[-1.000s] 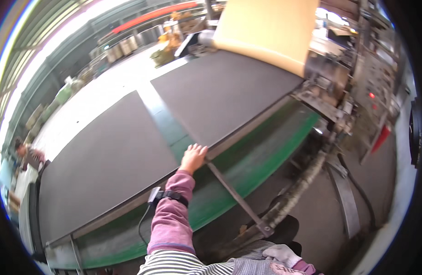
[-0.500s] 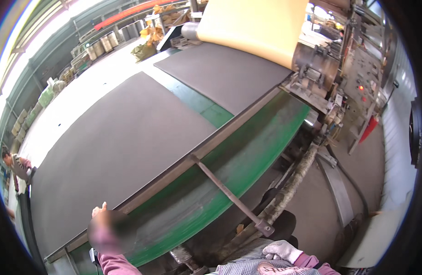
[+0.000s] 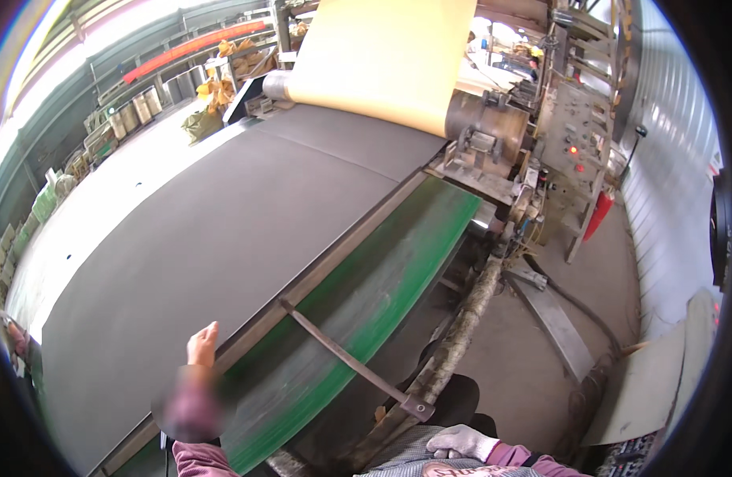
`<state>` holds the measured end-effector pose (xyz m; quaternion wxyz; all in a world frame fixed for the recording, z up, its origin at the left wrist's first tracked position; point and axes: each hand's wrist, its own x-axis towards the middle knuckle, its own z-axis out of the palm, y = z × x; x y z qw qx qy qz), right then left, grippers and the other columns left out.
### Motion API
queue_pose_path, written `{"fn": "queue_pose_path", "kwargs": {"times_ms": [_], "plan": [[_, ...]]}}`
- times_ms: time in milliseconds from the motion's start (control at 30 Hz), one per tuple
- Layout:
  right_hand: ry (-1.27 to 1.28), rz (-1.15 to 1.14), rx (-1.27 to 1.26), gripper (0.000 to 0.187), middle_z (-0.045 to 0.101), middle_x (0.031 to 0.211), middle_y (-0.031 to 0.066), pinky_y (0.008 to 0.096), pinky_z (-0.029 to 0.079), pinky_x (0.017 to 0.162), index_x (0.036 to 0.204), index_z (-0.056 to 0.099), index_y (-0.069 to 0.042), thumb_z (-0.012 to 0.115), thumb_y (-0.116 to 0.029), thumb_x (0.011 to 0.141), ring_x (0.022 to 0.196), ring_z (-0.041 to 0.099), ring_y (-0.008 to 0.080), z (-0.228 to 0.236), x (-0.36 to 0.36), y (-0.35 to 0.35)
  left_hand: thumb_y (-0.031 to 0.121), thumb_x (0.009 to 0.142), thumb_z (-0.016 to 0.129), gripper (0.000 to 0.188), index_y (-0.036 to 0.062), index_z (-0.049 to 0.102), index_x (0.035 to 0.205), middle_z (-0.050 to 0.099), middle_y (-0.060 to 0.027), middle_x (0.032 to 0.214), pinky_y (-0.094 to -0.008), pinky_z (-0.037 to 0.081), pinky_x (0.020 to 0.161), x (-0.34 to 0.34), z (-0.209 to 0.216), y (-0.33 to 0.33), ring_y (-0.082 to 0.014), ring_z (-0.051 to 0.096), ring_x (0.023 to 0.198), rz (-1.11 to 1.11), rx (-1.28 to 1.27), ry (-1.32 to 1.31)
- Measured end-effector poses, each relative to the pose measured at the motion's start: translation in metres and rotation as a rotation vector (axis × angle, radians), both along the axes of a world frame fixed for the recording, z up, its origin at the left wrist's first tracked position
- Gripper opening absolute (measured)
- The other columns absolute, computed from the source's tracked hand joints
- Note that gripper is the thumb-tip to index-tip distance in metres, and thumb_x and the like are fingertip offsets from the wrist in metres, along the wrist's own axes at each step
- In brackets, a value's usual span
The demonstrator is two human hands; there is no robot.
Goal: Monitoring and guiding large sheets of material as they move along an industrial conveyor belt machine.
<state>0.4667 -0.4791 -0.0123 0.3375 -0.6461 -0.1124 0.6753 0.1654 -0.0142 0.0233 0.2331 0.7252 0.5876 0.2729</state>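
Note:
A large dark grey sheet point(image 3: 191, 230) lies flat on the long table in front of me. Its far end meets a second dark sheet point(image 3: 358, 143) along a thin seam below the roller. My left hand point(image 3: 201, 346) is at the near edge of the large sheet, beside the metal rail point(image 3: 254, 330), fingers stretched forward and nothing visible in them. Blur covers its wrist. My right hand point(image 3: 461, 442), in a pale glove, rests on my checked apron point(image 3: 401, 451) with its fingers laid against the cloth.
A wide yellow web point(image 3: 374, 63) runs over a roller point(image 3: 485, 127) at the far end. Beside the rail hangs a green belt point(image 3: 342, 318), crossed by a metal bar point(image 3: 350, 358). A control panel point(image 3: 576, 135) stands right. At far left is another person point(image 3: 17, 338).
The large sheet has slid away from me toward the roller, closing the green gap before the second sheet. My left hand has moved forward; my right stays on the apron. The view has shifted.

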Motion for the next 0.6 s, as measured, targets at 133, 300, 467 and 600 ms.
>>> {"fn": "queue_pose_path", "kwargs": {"times_ms": [133, 300, 467, 600], "plan": [[0.027, 0.017, 0.009, 0.023, 0.064, 0.077, 0.0001, 0.0166, 0.040, 0.051, 0.095, 0.066, -0.005, 0.057, -0.022, 0.083, 0.060, 0.053, 0.0035, -0.007, 0.001, -0.005, 0.028, 0.093, 0.038, 0.031, 0.0121, 0.063, 0.081, 0.058, -0.0068, 0.065, -0.0367, 0.049, 0.059, -0.145, -0.043, 0.012, -0.0235, 0.059, 0.065, 0.298, 0.552, 0.911], [-0.004, 0.025, 0.003, 0.021, 0.064, 0.076, 0.0012, 0.0186, 0.041, 0.051, 0.091, 0.067, -0.005, 0.057, -0.021, 0.083, 0.061, 0.054, 0.0048, 0.000, 0.000, -0.005, 0.029, 0.087, 0.048, 0.041, -0.0029, 0.058, 0.063, 0.057, -0.0195, 0.072, -0.0446, 0.044, 0.068, -0.189, -0.049, -0.024, -0.0352, 0.056, 0.073, 0.441, 0.230, 0.523], [0.035, -0.037, 0.100, 0.019, 0.062, 0.070, 0.0022, 0.0209, 0.042, 0.049, 0.087, 0.066, -0.003, 0.057, -0.020, 0.083, 0.058, 0.054, 0.0069, 0.003, -0.002, -0.006, 0.031, 0.082, 0.053, 0.039, -0.0014, 0.057, 0.060, 0.054, -0.0162, 0.070, -0.0425, 0.042, 0.070, -0.101, -0.030, -0.039, -0.0330, 0.052, 0.075, 0.252, 0.275, 0.428], [0.044, -0.069, 0.140, 0.018, 0.061, 0.066, 0.0030, 0.0227, 0.042, 0.047, 0.083, 0.065, -0.002, 0.058, -0.019, 0.083, 0.056, 0.054, 0.0086, 0.008, -0.004, -0.008, 0.040, 0.079, 0.055, 0.044, -0.0004, 0.061, 0.063, 0.057, -0.0152, 0.075, -0.0399, 0.042, 0.076, -0.030, -0.025, -0.039, -0.0307, 0.052, 0.082, 0.166, 0.323, 0.444]]}}
